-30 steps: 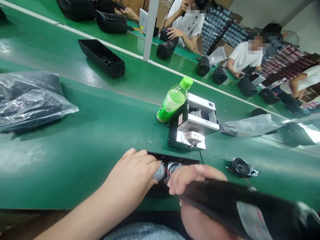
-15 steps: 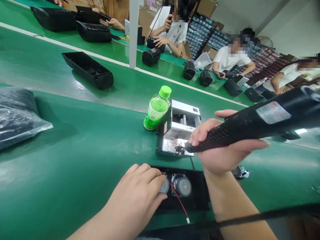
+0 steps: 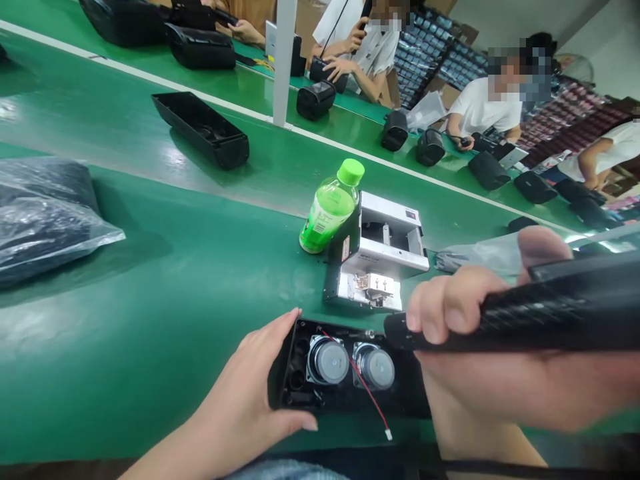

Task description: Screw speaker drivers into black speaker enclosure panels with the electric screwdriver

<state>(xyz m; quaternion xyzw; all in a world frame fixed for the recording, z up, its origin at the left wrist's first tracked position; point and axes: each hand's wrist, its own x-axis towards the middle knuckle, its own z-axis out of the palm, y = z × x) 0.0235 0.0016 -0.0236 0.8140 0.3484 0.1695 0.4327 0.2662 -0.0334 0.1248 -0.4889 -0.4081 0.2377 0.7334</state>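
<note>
My left hand [image 3: 245,390] is wrapped round the left end of a black speaker housing [image 3: 320,402], thumb on the near side and fingers on the far side. Inside the housing sit two round speaker drivers with grey backs, the left one [image 3: 332,362] and the right one [image 3: 379,369]. A thin red wire [image 3: 369,392] crosses between them and ends in a white plug [image 3: 388,435] over the near edge. In my right hand [image 3: 505,387] is a black electric screwdriver [image 3: 560,307], its nose above the housing's far right part. The bit's tip cannot be made out clearly.
Behind the housing stands a white and black screw feeder [image 3: 367,257], with a green-capped bottle [image 3: 330,210] beside it. A plastic bag of dark parts [image 3: 45,213] lies left. Farther off are an open black shell [image 3: 200,130], a white post [image 3: 285,63] and co-workers across the bench.
My left hand has moved from over the left driver to the housing's left end. The screwdriver has come down and right, closer to the housing. The camera view has shifted slightly.
</note>
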